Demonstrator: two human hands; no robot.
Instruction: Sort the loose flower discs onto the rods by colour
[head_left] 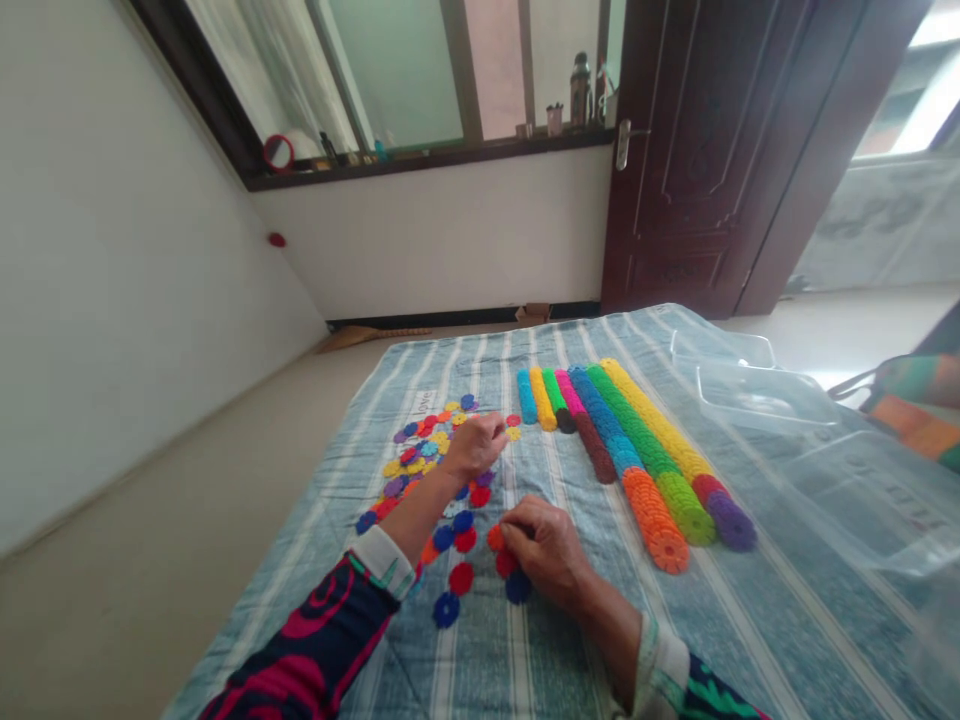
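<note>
My left hand (pixel 476 447) is closed above a spread of loose plastic snowflake discs (pixel 427 448) in red, blue, yellow and purple. Whatever its fingertips hold is hidden; a small yellow disc (pixel 514 434) lies just beyond them. Closer to me, my right hand (pixel 553 552) pinches the edge of an orange snowflake disc (pixel 496 537). Beneath those fingers are a red disc (pixel 505 565) and a dark blue disc (pixel 517 587). To the right, discs stacked by colour lie as long rows, among them a yellow row (pixel 649 415), a green row (pixel 630 415) and an orange section (pixel 656 520).
A striped blue cloth (pixel 570 650) covers the surface. Clear plastic boxes (pixel 765 395) stand along its right side, beside a person's patterned sleeve or clothing (pixel 915 400). Behind are a dark red door (pixel 690 150) and a window ledge (pixel 450 155) with small items.
</note>
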